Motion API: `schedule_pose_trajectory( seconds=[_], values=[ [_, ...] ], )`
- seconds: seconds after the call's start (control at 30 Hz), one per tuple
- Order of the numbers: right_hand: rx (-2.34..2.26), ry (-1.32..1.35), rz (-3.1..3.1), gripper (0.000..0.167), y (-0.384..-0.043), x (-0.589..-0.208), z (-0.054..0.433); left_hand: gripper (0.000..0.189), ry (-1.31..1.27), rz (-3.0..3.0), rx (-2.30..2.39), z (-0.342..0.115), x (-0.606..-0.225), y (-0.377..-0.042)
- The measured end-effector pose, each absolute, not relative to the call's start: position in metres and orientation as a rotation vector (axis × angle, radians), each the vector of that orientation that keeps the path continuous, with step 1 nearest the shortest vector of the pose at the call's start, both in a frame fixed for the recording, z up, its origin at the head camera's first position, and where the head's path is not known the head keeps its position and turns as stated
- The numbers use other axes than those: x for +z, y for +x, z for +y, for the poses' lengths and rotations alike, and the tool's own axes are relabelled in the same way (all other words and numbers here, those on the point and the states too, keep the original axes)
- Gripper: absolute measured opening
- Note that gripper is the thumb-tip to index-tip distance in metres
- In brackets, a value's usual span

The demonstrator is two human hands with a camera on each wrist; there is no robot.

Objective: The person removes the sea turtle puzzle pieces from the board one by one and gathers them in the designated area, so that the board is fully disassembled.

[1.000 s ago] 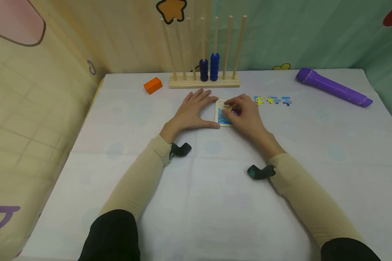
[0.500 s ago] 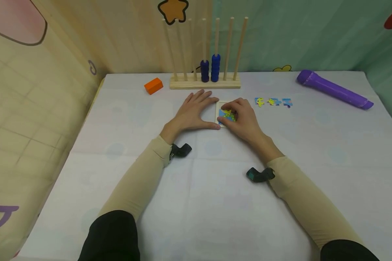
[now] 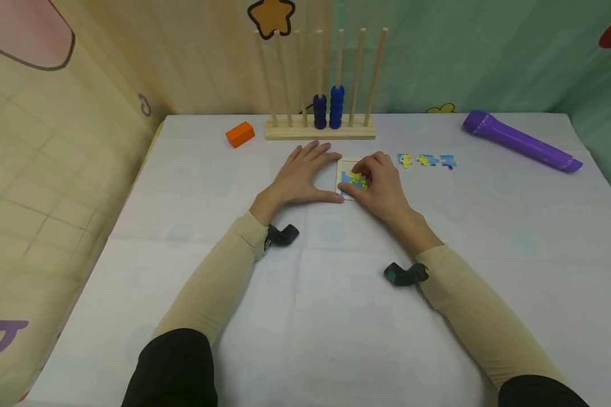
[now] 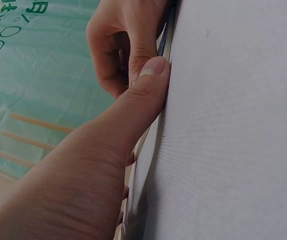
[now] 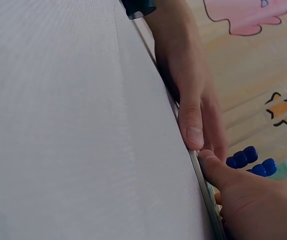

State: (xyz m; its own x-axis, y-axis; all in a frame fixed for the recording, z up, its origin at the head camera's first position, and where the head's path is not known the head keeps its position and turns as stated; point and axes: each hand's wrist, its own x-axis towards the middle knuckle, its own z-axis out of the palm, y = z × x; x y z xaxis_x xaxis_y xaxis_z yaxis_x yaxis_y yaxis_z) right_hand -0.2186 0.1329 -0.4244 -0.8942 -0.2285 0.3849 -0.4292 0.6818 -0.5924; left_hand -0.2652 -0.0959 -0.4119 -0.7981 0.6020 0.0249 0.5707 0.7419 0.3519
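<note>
A small puzzle board (image 3: 339, 169) with a pale border lies on the white table, with blue, yellow and green picture parts inside. Along its left side, my left hand (image 3: 300, 178) is spread flat, thumb and index fingertips at the board's edge. My right hand (image 3: 379, 183) reaches over the board from the right and pinches a yellow-green puzzle piece (image 3: 357, 181) in it, thumb low and index higher. Its palm and fingers cover the board's right part. In the left wrist view, the left thumb (image 4: 151, 75) sits close beside the right hand.
Three loose puzzle pieces (image 3: 427, 160) lie in a row right of the board. Behind it stands a wooden bead rack (image 3: 285, 133) with blue beads on two of its rods. An orange block (image 3: 240, 134) lies back left; a purple toy microphone (image 3: 521, 141), back right.
The right hand has come down and slightly left over the board, and the yellow-green part now shows below its fingers. Its index finger has shifted a little right. The left hand stays at the edge.
</note>
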Motion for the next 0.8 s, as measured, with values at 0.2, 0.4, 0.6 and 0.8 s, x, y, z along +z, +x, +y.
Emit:
schedule_pose_trajectory(
  seconds=[0.2, 0.4, 0.6, 0.8],
  values=[
    [1.036, 0.505, -2.657, 0.048, -0.2216, -0.4249, 0.1327, 0.099, 0.952, 2.845, 0.518, -0.0956, -0.4122, -0.2660],
    [1.068, 0.530, -2.621, 0.045, -0.2228, -0.4276, 0.1333, 0.098, 0.946, 2.839, 0.533, -0.0954, -0.4125, -0.2655],
    [1.096, 0.548, -2.570, 0.036, -0.2213, -0.4283, 0.1336, 0.099, 0.939, 2.840, 0.519, -0.0953, -0.4121, -0.2649],
    [1.083, 0.492, -2.586, 0.034, -0.2205, -0.4280, 0.1351, 0.099, 0.938, 2.839, 0.522, -0.0952, -0.4119, -0.2655]
  ],
)
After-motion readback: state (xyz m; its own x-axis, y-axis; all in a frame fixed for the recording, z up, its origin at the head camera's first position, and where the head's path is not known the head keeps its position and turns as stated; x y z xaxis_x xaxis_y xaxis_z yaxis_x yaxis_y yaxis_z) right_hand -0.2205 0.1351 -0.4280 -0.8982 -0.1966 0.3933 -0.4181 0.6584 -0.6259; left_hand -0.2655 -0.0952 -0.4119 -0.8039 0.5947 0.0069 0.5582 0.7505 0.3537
